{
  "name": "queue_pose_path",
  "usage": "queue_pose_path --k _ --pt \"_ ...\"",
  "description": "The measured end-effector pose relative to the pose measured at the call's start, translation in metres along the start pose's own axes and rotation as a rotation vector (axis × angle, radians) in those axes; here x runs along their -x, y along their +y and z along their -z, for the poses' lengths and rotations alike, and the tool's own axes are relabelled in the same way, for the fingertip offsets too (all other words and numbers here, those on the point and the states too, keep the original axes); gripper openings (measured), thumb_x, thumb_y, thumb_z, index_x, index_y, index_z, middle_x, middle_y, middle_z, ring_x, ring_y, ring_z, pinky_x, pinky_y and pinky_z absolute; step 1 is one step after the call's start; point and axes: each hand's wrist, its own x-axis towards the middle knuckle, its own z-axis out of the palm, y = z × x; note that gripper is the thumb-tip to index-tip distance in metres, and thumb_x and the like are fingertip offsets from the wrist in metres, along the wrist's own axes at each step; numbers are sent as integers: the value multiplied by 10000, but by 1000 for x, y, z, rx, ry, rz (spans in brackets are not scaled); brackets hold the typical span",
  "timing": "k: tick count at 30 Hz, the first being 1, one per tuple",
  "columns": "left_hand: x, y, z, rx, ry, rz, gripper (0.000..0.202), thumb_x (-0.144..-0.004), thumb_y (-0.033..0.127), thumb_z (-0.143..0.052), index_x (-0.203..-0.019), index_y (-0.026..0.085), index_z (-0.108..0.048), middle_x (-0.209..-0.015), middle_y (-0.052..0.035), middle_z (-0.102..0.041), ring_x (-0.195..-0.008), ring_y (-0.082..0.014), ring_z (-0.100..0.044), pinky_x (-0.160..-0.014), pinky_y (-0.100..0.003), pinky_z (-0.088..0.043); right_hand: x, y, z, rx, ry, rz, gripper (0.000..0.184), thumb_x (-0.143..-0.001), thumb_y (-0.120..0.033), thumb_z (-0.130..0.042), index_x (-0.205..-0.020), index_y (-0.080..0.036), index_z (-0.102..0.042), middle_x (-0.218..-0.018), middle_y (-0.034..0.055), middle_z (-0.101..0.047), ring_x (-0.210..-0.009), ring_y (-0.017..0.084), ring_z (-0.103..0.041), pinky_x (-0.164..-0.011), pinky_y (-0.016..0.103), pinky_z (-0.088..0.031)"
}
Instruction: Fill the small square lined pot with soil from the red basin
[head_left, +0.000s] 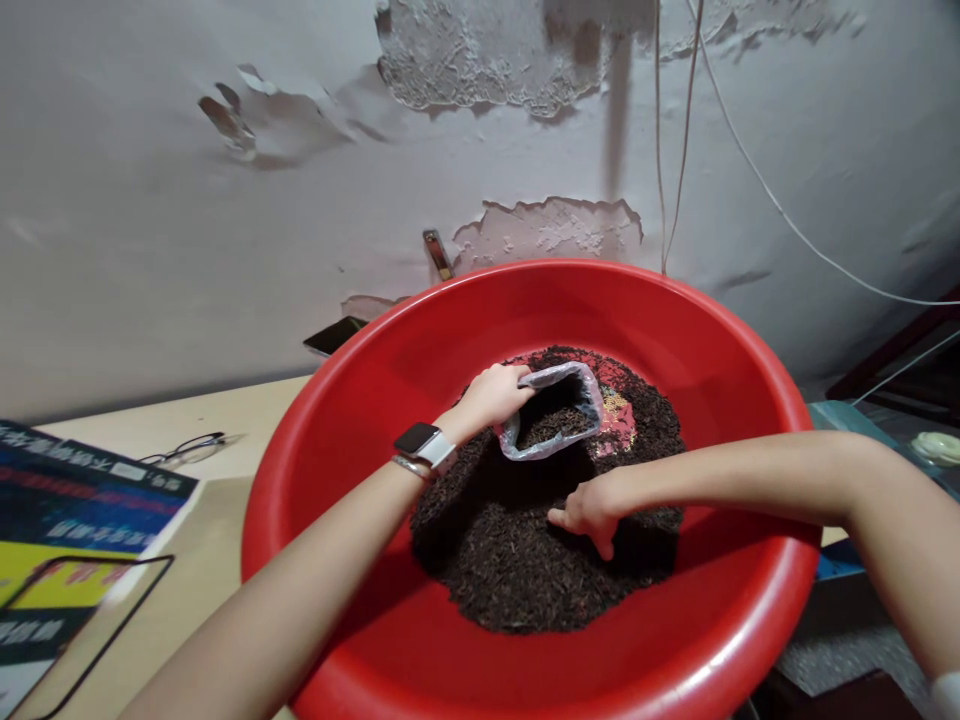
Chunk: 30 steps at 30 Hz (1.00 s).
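Observation:
A large red plastic basin (750, 400) holds a heap of dark brown loose flakes (517, 570) that look like dried tea leaves. My left hand (496, 394), with a watch (418, 440) on its wrist, grips the left rim of a clear plastic bag (513, 440). The bag's mouth is open and tilted toward me, with dark flakes inside. Below and right of the bag, my right hand (596, 510) is at the heap, its thumb apart and forefinger stretched out. Nothing shows in its grasp, though some fingertips are hidden.
Eyeglasses (184, 450) lie on the pale table (225, 510) left of the basin, near a printed sheet or box (75, 540). A dark flat device (335, 336) rests behind the basin's rim. Cables (682, 130) hang along the peeling wall (150, 220).

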Motion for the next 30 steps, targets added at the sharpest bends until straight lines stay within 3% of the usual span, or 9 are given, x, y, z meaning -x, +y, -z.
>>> queue_pose_path --k 4,9,15,18,21,24,27,30 --pt "1 1 1 -5 -8 10 283 -862 294 -486 -1044 213 -686 -996 -74 -724 -898 -234 -662 -746 -281 -466 10 -6 14 121 -182 19 983 -666 -274 -818 -1477 -43 -313 -1214 205 -623 -1068 292 -639 -779 295 -512" --pt "2 2 2 -31 -16 23 278 -864 319 -478 -1020 218 -685 -943 -73 -727 -847 -235 -667 -714 -280 -465 17 -11 24 220 -135 -8 730 -769 -331 -741 -1406 -119 -454 -1204 177 -633 -1089 314 -629 -779 344 -510" --pt "2 3 2 -39 -4 12 290 -864 322 -469 -1031 211 -679 -1021 -84 -721 -925 -258 -665 -736 -287 -471 34 -16 44 233 105 91 531 -844 -380 -660 -1301 -155 -509 -998 105 -689 -894 262 -672 -607 295 -437" --pt "2 4 3 -25 -10 9 293 -866 302 -473 -1057 219 -679 -1023 -75 -726 -912 -244 -671 -743 -279 -468 48 -18 59 231 324 182 427 -869 -337 -630 -1232 -152 -503 -1005 78 -671 -793 206 -650 -572 282 -396" --pt "0 3 2 -34 -14 14 280 -855 289 -494 -1055 227 -681 -1012 -72 -729 -906 -244 -673 -734 -275 -469 55 -10 70 241 623 113 351 -885 -296 -592 -1184 -149 -485 -1103 99 -624 -805 190 -625 -590 283 -406" --pt "-3 -2 -1 -59 -24 -28 250 -825 276 -529 -1017 214 -677 -1012 -81 -727 -941 -266 -670 -738 -281 -474 50 9 74 277 844 -4 278 -912 -210 -528 -1168 -117 -472 -1157 148 -577 -962 222 -600 -696 305 -450" --pt "-3 -6 -3 -71 -5 -78 271 -828 220 -491 -1036 203 -664 -1049 -97 -718 -983 -280 -664 -758 -297 -479 40 27 72 326 891 -44 236 -926 -103 -447 -1161 -111 -465 -1172 167 -558 -1045 233 -575 -800 337 -456" --pt "-1 -5 -2 -76 -12 -54 272 -816 202 -479 -1016 198 -664 -1036 -109 -721 -981 -292 -666 -746 -306 -486 33 37 68 376 901 -34 231 -938 -112 -432 -1167 -116 -454 -1158 171 -558 -1036 236 -580 -817 351 -454"
